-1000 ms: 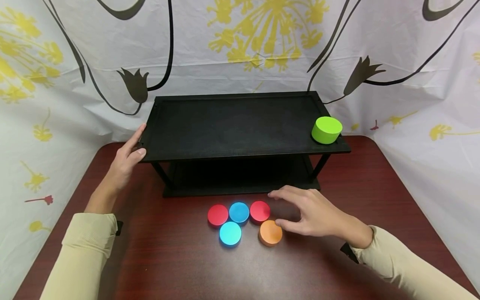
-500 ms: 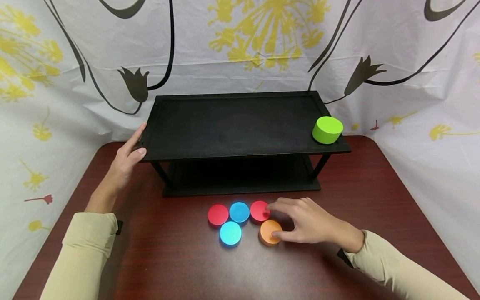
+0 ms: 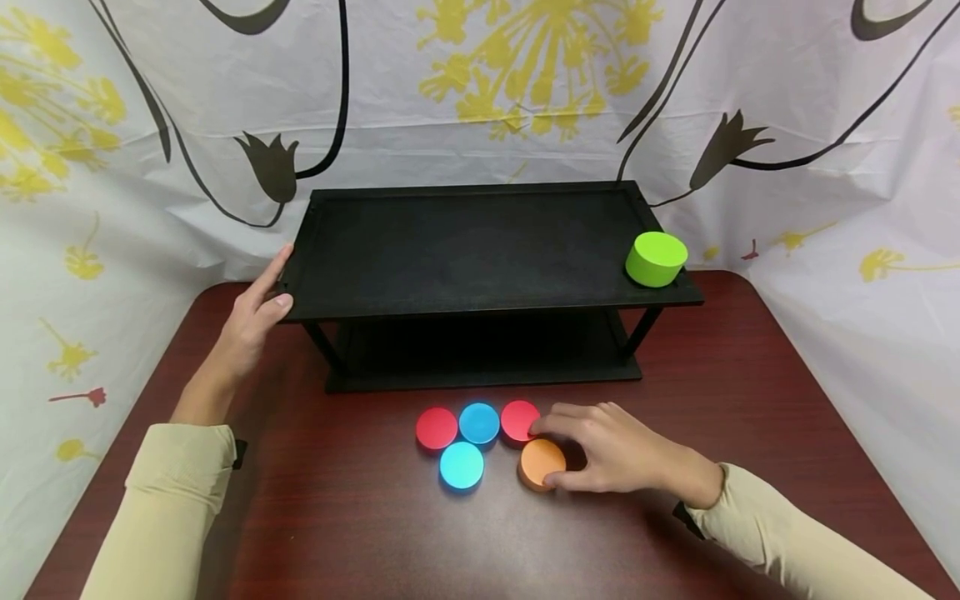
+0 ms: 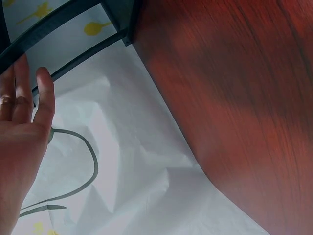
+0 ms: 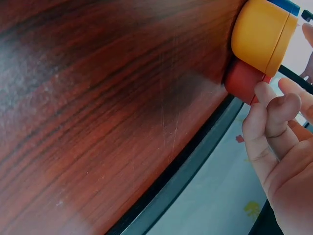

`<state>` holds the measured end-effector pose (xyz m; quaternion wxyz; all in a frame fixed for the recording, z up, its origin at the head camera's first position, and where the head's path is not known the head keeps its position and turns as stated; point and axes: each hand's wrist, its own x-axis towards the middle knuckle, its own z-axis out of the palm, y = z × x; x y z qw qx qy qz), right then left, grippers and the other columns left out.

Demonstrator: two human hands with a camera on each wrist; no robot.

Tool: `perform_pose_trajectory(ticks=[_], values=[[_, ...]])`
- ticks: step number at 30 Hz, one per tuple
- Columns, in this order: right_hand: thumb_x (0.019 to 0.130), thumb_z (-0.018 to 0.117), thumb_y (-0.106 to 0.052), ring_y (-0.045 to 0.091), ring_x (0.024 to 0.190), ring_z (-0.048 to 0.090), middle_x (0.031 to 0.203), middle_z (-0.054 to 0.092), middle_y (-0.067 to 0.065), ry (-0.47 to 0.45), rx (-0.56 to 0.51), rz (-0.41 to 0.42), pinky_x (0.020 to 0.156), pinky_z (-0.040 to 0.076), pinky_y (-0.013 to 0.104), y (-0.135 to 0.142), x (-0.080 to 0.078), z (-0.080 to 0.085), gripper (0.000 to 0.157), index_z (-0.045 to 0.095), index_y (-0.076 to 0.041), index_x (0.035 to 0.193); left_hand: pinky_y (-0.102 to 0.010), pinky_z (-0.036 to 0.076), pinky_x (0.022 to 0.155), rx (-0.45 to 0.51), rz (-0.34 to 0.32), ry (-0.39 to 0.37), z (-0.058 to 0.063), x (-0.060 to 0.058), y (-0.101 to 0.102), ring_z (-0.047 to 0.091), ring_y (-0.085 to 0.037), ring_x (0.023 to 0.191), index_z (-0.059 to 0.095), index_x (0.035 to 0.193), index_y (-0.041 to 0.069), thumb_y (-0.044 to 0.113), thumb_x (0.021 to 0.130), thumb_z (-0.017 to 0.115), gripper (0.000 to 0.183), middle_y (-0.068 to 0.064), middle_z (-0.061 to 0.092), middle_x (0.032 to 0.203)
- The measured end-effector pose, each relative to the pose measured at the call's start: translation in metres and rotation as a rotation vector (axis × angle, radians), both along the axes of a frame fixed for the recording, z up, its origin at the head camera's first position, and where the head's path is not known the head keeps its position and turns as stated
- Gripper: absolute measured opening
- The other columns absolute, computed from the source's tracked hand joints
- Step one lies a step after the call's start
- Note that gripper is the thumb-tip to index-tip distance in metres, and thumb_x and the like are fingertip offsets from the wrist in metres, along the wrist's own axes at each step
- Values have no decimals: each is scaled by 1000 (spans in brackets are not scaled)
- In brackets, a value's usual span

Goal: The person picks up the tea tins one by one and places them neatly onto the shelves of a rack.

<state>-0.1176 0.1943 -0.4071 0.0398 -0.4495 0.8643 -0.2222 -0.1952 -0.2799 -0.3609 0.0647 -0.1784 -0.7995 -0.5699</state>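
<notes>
In the head view, my right hand (image 3: 618,450) reaches over an orange round block (image 3: 542,463) on the table. Its thumb is at the block's near right edge and its index finger by the far edge, close to a red round block (image 3: 519,421). The right wrist view shows a small gap between the thumb (image 5: 308,34) and the orange block; a firm hold is not visible. My left hand (image 3: 243,333) rests against the left end of a black two-tier shelf (image 3: 465,250), thumb on its front corner. Those fingers look straight in the left wrist view.
Left of the orange block lie another red block (image 3: 437,428), a blue block (image 3: 478,423) and a light blue block (image 3: 461,466). A green block (image 3: 656,259) stands on the shelf's right end. A patterned white cloth (image 3: 480,100) hangs behind the dark red table (image 3: 360,517).
My right hand has come down and slightly left, bringing its thumb and index finger to either side of the orange block. The left hand and all the blocks have stayed put.
</notes>
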Motion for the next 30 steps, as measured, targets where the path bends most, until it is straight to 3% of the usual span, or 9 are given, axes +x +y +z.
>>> perform_pose_trajectory(ticks=[16, 30], values=[[78, 80, -49, 1, 76, 56, 99, 61, -16, 13, 24, -7, 65, 45, 19, -2, 4, -4, 49, 68, -22, 118, -32, 17, 111, -4, 4, 16, 0, 0, 1, 14, -11, 147, 25, 159, 20, 18, 100, 39, 61, -1, 16, 166], [82, 77, -51, 2, 74, 56, 102, 62, -15, -6, 50, 2, 64, 44, 19, 1, 6, -6, 50, 68, -24, 124, -32, 17, 111, -10, 12, 13, 1, 1, 1, 16, -10, 145, 24, 160, 20, 19, 99, 37, 62, -2, 16, 165]])
